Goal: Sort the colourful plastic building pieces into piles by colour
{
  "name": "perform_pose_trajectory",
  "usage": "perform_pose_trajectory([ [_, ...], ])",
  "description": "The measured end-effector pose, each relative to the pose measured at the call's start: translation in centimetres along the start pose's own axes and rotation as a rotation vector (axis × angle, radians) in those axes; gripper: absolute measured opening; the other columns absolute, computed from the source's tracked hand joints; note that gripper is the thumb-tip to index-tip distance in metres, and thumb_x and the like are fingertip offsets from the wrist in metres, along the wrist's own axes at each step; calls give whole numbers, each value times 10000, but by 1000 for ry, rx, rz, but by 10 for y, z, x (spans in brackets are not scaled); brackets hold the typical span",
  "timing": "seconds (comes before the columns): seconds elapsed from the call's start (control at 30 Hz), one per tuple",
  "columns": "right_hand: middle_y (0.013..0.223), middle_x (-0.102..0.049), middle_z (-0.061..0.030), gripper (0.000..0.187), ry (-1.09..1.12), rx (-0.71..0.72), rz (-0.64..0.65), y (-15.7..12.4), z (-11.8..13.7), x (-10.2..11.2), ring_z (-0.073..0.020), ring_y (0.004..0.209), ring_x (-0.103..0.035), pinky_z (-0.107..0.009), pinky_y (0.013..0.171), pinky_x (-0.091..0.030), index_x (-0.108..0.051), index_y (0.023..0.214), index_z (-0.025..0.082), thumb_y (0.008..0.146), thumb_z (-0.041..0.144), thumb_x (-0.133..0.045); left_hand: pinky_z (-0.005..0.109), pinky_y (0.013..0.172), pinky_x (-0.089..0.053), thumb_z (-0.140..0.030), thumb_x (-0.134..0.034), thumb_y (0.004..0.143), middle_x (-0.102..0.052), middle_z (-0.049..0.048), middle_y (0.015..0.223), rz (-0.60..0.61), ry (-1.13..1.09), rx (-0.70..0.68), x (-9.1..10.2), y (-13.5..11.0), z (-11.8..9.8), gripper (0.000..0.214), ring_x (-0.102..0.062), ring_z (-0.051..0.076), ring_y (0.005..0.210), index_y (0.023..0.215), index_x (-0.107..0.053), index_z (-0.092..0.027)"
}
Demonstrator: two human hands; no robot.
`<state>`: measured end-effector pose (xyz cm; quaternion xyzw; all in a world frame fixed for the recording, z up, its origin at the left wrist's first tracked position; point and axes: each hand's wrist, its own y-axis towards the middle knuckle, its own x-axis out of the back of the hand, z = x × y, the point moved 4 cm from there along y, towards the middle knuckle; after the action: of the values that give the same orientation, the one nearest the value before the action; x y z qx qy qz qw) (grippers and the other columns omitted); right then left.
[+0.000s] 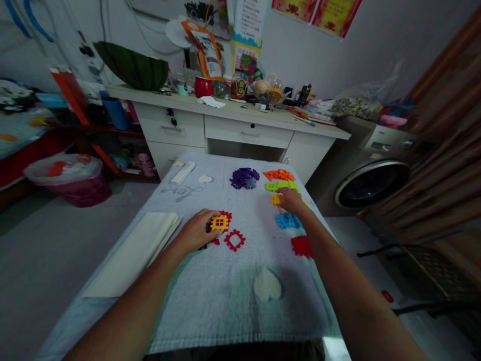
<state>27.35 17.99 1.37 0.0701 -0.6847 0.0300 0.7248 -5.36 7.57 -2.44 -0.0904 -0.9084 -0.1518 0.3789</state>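
My left hand (198,228) is closed around the edge of a yellow square plastic building tile (219,223) with notched edges and a window-like cross. Red pieces show behind and under that tile, partly hidden by my fingers. Just right of it a red square frame tile (235,240) lies on the cloth. At the right side of the table, my right hand (291,200) reaches over the yellow pieces, its fingers pinched at a yellow tile (277,200). Near this hand lie lime green tiles (276,186), orange tiles (278,174), blue tiles (288,221) and red tiles (301,246).
A heap of purple tiles (244,178) lies at the table's far middle. On the left are a folded cream cloth (131,253) and a white rectangular object (183,174). Beyond stands a cluttered white desk (169,123); a washing machine (361,165) is to the right.
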Motion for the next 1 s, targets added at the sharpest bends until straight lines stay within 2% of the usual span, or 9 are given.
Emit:
perform_pose_trajectory([
  [0.1, 1299, -574, -144, 473, 92, 88, -48, -12, 25, 2, -301, 1187, -506, -458, 1008, -371, -601, 1226, 173, 761, 163, -690, 363, 903, -485, -341, -666, 721, -634, 72, 1129, 13, -8, 14, -1, 0, 1, 453, -616, 237, 1025, 1149, -604, -206],
  [0.17, 1291, -577, -154, 447, 196, 222, -50, -25, 54, 1, -279, 1207, -498, -444, 1031, -356, -592, 1221, 148, 784, 188, -677, 364, 900, -489, -338, -667, 728, -632, 74, 1136, 16, -22, 22, -2, 0, 2, 465, -618, 236, 1022, 1168, -593, -206],
  [0.33, 1238, -616, -119, 445, 464, 515, 38, -57, 136, -11, -230, 1152, -538, -389, 1011, -378, -577, 1219, 146, 799, 247, -683, 383, 934, -481, -296, -667, 724, -637, 75, 1158, -21, -60, 17, -1, 0, 1, 473, -608, 244, 1077, 1183, -578, -221],
  [0.47, 1169, -640, -108, 505, 537, 593, 47, -67, 173, -20, -232, 1092, -559, -385, 965, -391, -570, 1234, 156, 764, 263, -724, 373, 900, -509, -307, -673, 707, -650, 71, 1150, -68, -70, 56, 4, -1, 0, 501, -639, 238, 1021, 1188, -576, -207],
  [0.6, 1103, -646, -86, 388, 583, 564, 14, -66, 174, -19, -215, 1042, -565, -362, 937, -394, -603, 1156, 167, 782, 218, -695, 363, 877, -524, -335, -683, 712, -645, 72, 1174, -69, -111, 78, 5, -2, -3, 529, -649, 229, 997, 1212, -564, -210],
  [0.73, 1151, -612, -85, 503, 603, 574, 55, -69, 168, -14, -222, 1068, -546, -370, 938, -396, -559, 1214, 182, 742, 212, -730, 364, 890, -522, -295, -682, 716, -635, 66, 1183, -58, -158, 44, 3, -1, -7, 527, -639, 225, 1023, 1223, -557, -228],
  [0.87, 1120, -609, -91, 435, 559, 530, 65, -72, 164, -9, -218, 1046, -544, -372, 938, -403, -571, 1177, 169, 762, 189, -699, 385, 923, -507, -305, -700, 713, -617, 73, 1206, -40, -159, -5, 0, -2, -13, 549, -612, 239, 1072, 1235, -547, -233],
  [0.93, 1111, -603, -91, 411, 525, 516, 36, -70, 154, -3, -219, 1045, -538, -377, 941, -407, -577, 1160, 170, 764, 176, -686, 394, 935, -502, -326, -719, 701, -583, 90, 1254, -56, -148, -28, 1, -2, -15, 585, -596, 249, 1097, 1247, -536, -223],
  [1.0, 1141, -583, -96, 422, 501, 486, -29, -64, 132, 5, -224, 1073, -524, -387, 960, -405, -573, 1169, 173, 759, 162, -677, 400, 939, -502, -356, -726, 699, -541, 106, 1303, -83, -134, -31, 2, -2, -15, 602, -587, 257, 1115, 1251, -533, -215],
])
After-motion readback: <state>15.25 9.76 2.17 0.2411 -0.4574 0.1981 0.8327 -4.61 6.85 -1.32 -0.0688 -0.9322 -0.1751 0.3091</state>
